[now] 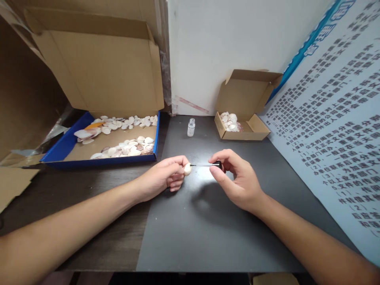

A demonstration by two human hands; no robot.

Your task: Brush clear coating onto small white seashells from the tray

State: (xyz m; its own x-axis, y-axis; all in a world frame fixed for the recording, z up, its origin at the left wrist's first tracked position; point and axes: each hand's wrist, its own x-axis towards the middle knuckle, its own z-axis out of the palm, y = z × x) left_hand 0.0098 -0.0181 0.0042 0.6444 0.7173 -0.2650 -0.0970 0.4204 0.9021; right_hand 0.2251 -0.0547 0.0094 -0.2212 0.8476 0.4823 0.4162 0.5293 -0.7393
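Between the thumb and fingers of my left hand (170,174) is a small cream-white seashell (187,169). My right hand (237,176) grips the black cap of a brush applicator (217,164). From that cap a thin clear stem runs left, and its dark tip meets the shell's upper edge; whether it touches I cannot tell for sure. Both hands are raised over the dark grey mat. Behind them an uncapped small glass bottle (191,128) stands upright, with whitish contents or a label on its lower part.
At the left lies an open blue-sided cardboard box (101,162) with many shells (130,148) in two groups. A smaller open cardboard box (240,135) at the back right holds white shells (230,121). A printed sheet (332,118) lines the right side; a white panel (192,51) stands behind.
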